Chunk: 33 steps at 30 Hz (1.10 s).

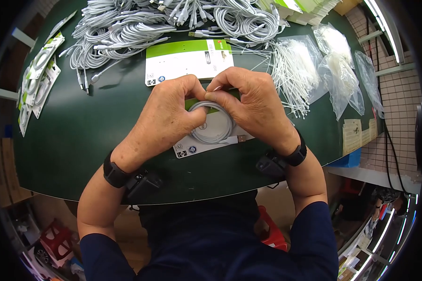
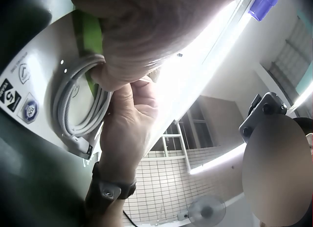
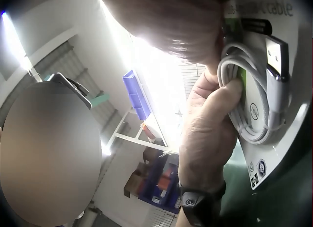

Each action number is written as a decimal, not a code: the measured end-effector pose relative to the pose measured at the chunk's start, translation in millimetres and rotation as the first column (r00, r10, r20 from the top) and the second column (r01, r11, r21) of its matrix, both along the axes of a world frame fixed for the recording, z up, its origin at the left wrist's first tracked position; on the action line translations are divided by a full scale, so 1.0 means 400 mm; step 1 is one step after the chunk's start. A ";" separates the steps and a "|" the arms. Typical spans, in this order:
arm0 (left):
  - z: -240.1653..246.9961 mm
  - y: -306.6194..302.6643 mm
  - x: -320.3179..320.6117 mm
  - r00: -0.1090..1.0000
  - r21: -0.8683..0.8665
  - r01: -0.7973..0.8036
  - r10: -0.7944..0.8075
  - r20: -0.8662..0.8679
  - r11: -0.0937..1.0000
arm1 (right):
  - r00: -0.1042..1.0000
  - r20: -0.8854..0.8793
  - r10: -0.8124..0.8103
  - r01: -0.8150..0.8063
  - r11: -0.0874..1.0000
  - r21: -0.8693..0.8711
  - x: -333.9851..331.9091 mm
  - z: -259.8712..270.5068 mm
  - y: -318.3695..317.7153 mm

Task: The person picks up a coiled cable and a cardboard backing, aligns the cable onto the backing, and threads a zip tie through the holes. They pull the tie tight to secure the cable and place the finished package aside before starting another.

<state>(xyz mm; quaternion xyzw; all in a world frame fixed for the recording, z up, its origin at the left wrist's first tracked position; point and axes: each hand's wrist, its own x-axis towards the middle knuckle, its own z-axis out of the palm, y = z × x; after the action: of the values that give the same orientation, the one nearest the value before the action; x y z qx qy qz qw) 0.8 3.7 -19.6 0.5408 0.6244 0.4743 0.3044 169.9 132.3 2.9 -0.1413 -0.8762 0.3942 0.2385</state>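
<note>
A coiled white cable (image 1: pixel 210 136) with a USB plug (image 1: pixel 241 138) lies on a white and green card (image 1: pixel 185 149) at the table's front. The left hand (image 1: pixel 166 110) holds coil and card, its thumb across the coil's upper left in the head view. The right hand (image 1: pixel 258 103) pinches with thumb and index finger at the coil's top, where the fingertips of both hands meet. Something thin and white shows at the right fingertips; what it is, I cannot tell. In the right wrist view the left thumb presses on the coil (image 3: pixel 244 131) against the card.
Piled grey-white cables (image 1: pixel 126 35) cover the table's back. A flat green and white card (image 1: pixel 173 58) lies behind the hands. White ties (image 1: pixel 293 70) and clear bags (image 1: pixel 335 65) are at the right. Cards with coiled cables (image 1: pixel 40 77) stand at the left edge; more green-white cards (image 1: pixel 309 11) are stacked back right.
</note>
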 end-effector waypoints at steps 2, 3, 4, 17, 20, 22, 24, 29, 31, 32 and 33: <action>0.022 0.000 -0.004 1.000 -0.119 0.011 -0.014 -0.018 0.993 | 0.999 -0.045 -0.001 0.007 0.993 0.118 -0.004 -0.011 0.003; 0.026 0.001 -0.005 0.999 -0.177 0.014 -0.019 -0.026 0.984 | 0.998 -0.068 0.003 0.010 0.984 0.179 -0.006 -0.013 0.003; 0.023 0.001 -0.004 1.000 -0.177 0.013 -0.018 -0.026 0.984 | 0.998 -0.067 0.004 0.009 0.984 0.179 -0.007 -0.014 0.002; 0.008 0.000 0.009 1.000 0.006 -0.004 0.004 0.030 1.000 | 0.986 -0.165 -0.037 0.115 0.861 0.496 -0.022 -0.016 -0.005; 0.009 0.000 0.009 1.000 0.009 0.000 0.000 0.020 1.000 | 0.984 -0.176 -0.039 0.123 0.862 0.492 -0.025 -0.018 -0.003; 0.009 0.000 0.011 0.999 0.006 0.001 -0.001 0.044 1.000 | 0.982 -0.183 -0.043 0.131 0.854 0.503 -0.026 -0.020 -0.001; 0.008 0.001 0.012 0.998 0.005 0.001 -0.001 0.055 1.000 | 0.981 -0.187 -0.044 0.135 0.850 0.509 -0.028 -0.020 -0.001; 0.003 0.001 0.013 0.999 0.009 0.005 -0.005 0.042 1.000 | 0.982 -0.178 -0.063 0.147 0.849 0.507 -0.028 -0.019 -0.005; 0.004 0.000 0.013 0.999 0.001 0.001 -0.001 0.035 1.000 | 0.982 -0.174 -0.076 0.154 0.851 0.502 -0.029 -0.019 -0.007; 0.004 0.000 0.013 0.999 0.000 0.001 -0.001 0.035 1.000 | 0.982 -0.174 -0.076 0.155 0.851 0.501 -0.029 -0.019 -0.007; 0.003 0.000 0.013 0.999 -0.002 0.001 -0.001 0.039 1.000 | 0.982 -0.174 -0.076 0.155 0.852 0.501 -0.029 -0.019 -0.008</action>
<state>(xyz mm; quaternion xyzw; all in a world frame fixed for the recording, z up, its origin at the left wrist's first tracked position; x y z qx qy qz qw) 6.1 3.7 -18.3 0.5314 0.6185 0.4839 0.3175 158.3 129.3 -4.7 -0.0957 -0.9191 0.1414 0.3550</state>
